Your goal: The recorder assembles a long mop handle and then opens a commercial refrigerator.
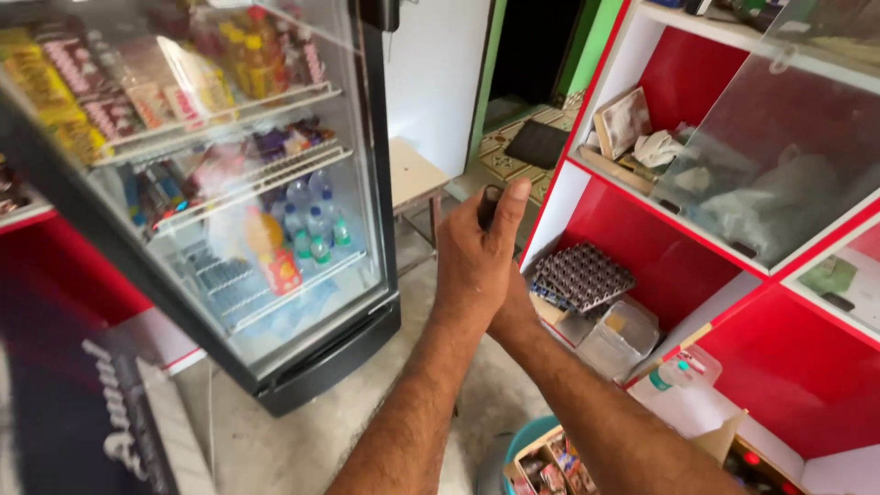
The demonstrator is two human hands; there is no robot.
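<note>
Black and small, an object (489, 205) pokes up from the left hand (477, 261), whose fingers are wrapped closed round it with the thumb lying up along its side; what it is stays unclear. The right hand (518, 307) sits almost wholly hidden behind the left, so its grip cannot be told; both are raised between a glass-door fridge (275, 229) of bottles and red shelves (678, 266).

- There is just one camera, worn on the person's head.
- It looks down and forward, over both arms.
- The hands (481, 261) are close, in the middle.
- A glass-door fridge (229, 183) stands left, red shelves (678, 266) right.
</note>
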